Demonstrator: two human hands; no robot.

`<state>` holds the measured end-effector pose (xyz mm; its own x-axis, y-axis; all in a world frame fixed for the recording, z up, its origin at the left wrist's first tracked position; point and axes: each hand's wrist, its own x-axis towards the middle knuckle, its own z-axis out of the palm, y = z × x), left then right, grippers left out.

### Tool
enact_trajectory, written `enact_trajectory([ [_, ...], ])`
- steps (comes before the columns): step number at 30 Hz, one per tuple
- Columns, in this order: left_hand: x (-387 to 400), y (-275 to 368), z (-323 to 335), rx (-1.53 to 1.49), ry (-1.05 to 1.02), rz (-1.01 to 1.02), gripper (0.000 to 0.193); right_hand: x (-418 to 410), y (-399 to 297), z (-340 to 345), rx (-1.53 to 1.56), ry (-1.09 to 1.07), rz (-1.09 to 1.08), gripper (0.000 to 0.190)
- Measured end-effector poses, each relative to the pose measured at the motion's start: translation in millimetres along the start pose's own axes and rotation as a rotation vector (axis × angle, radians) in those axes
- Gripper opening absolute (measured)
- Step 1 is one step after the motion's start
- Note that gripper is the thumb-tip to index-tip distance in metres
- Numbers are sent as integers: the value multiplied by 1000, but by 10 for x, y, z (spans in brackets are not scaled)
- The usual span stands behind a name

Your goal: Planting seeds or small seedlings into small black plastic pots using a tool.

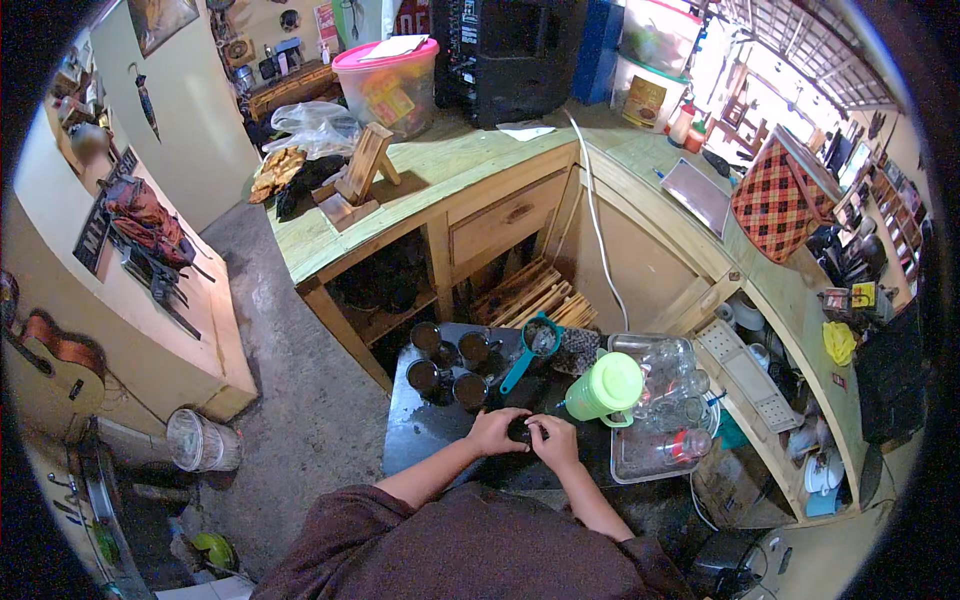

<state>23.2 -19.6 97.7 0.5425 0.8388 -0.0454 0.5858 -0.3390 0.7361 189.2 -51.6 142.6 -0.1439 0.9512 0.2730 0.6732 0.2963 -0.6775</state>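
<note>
My left hand (pixel 497 432) and my right hand (pixel 557 442) meet around a small dark round object (pixel 518 430) at the front of the black tabletop (pixel 427 442). Fingers cover much of it, so its exact kind is unclear. Just beyond my left hand stand several mugs (pixel 470 391) filled with something dark brown. A teal strainer (pixel 541 335) lies behind my hands, its handle slanting towards me and pale bits in its bowl. To the right of my right hand stands a light green lidded plastic pitcher (pixel 600 390).
A tray (pixel 622 471) holding glass jars (pixel 667 412) sits right of the pitcher. Wooden counters (pixel 450 191) wrap around the far and right sides, with a white cable (pixel 600 232) hanging down. Cut sticks (pixel 540 296) lie below. A lidded bucket (pixel 202 441) stands on the floor at left.
</note>
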Motion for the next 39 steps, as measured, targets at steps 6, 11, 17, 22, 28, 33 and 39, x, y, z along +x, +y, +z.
enact_trajectory([
  [6,2,48,-42,5,-13,-18,74,-5,-45,-18,-26,12,-41,7],
  [11,13,9,-19,-59,4,12,74,-13,-55,29,90,66,-20,7],
  [17,20,-38,31,-45,7,24,74,-20,-34,61,28,56,-75,7],
  [22,12,-7,17,-23,-2,14,75,-26,-26,29,-77,60,-80,7],
  [28,-4,-18,10,2,2,9,75,-68,-40,42,-91,49,27,9],
  [33,-8,10,1,-2,10,1,75,-91,-57,87,-77,142,-26,10],
  [39,-2,40,-29,23,0,0,74,-101,-24,75,42,53,44,10],
])
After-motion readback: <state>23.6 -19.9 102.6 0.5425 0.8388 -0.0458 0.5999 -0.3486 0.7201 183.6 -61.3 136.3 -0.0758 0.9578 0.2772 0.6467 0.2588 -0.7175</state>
